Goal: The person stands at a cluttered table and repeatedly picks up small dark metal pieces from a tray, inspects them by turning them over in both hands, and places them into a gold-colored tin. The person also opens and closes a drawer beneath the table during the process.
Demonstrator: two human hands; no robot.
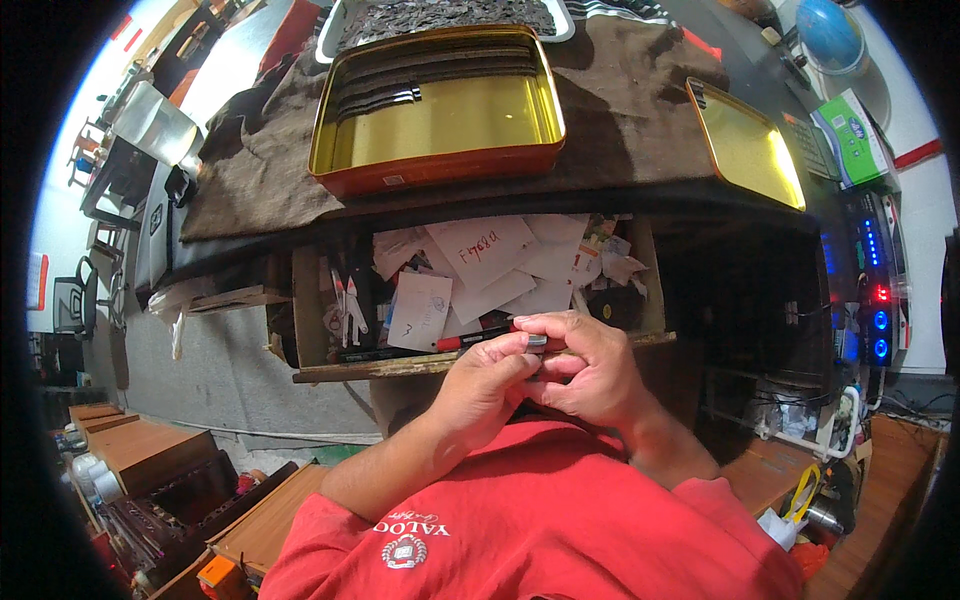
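Over the front edge of an open drawer (330,375), my two hands meet with fingers pinched together. My left hand (482,385) and my right hand (592,370) both grip a small silvery-grey piece (536,342); its kind is mostly hidden by the fingers. Just behind it in the drawer lies a red marker (455,342). White paper slips (485,250) with handwriting fill the drawer's middle, and scissors (352,310) with pale handles rest at its left. On the table beyond stands a golden-lined tin box (440,165) with rows of thin dark pieces (400,90) along its far side.
The tin's lid (745,145) lies at the right on a brown cloth (630,120). A white tray (328,40) heaped with dark flakes is at the back. To the right are a green-and-white packet (852,140), a globe (830,35) and a device with blue lights (875,290).
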